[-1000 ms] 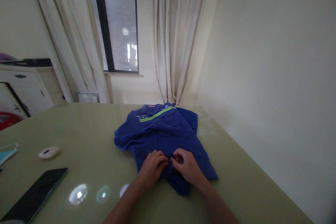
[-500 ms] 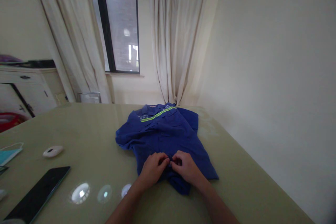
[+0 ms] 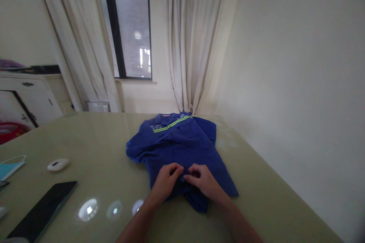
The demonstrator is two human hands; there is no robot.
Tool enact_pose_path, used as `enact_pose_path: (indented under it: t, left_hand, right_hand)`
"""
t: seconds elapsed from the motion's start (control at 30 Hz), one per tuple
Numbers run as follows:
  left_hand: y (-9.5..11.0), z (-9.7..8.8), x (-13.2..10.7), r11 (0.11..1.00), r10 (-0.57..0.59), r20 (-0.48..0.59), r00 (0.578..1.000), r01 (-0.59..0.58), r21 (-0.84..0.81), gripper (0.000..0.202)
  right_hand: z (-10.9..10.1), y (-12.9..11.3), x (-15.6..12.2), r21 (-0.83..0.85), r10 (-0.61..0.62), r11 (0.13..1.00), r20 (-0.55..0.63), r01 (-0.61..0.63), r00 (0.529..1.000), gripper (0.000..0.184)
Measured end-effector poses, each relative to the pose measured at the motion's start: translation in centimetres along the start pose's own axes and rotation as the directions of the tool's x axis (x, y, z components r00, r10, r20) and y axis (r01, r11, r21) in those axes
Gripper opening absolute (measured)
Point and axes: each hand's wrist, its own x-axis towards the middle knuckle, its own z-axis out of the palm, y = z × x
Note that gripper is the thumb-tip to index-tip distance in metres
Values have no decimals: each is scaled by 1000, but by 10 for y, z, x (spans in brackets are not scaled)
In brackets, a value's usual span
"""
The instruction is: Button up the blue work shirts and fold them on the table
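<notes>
Our desk (image 3: 99, 148) is smooth, pale green and so shiny that round lights (image 3: 88, 209) show in it. On the left we see a flat black phone (image 3: 42, 212) and, near its far end, a small white thing (image 3: 58, 164), rounded like an egg. In the middle, the blue shirt (image 3: 171, 152) lies face up on the desk, soft and wrinkly, with a straight yellow-green stripe (image 3: 172, 124). Our left hand (image 3: 167, 180) pinches its front near the bottom, and our right hand (image 3: 202, 182) pinches just beside it. The cloth could pop free if we squeeze too lightly. If we tug too hard, the shirt might slide, since the desk looks slick. Near the right hand sits a bunched lump of cloth (image 3: 199, 202) that could get caught too. Far right, the wall (image 3: 299, 83) is flat and plain.
</notes>
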Motion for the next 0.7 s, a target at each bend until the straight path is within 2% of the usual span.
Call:
enact_pose_path:
  t: [0.17,0.27,0.33,0.4,0.5,0.57,0.63,0.7]
  left_hand:
    - [0,-1,-1,1000,9,38,999,-9,-4,39]
    - [4,-6,-6,982,47,94,994,-64,180,38]
    - [6,-8,-11,908,103,147,984,-153,390,36]
    - [8,-8,-14,800,136,202,970,-228,556,36]
    - [12,-4,-15,697,123,271,955,-277,661,26]
    - [17,-1,-16,672,93,314,945,-292,680,28]
    - [24,-1,-21,678,73,347,935,-302,671,30]
    - [30,0,-32,689,65,381,922,-317,652,31]
  right_hand:
    - [3,-1,-1,51,-14,999,-15,15,1000,19]
    - [0,-4,1,117,39,993,-48,-34,998,20]
    - [-6,-2,3,238,134,965,-106,-105,985,21]
    - [-12,3,5,379,261,909,-192,-173,946,25]
    - [-23,11,2,529,391,822,-253,-212,885,39]
    - [-31,12,-7,547,406,795,-160,-261,900,42]
    - [-37,9,-18,491,388,794,45,-358,921,41]
    - [-42,1,-26,387,341,829,221,-403,914,36]
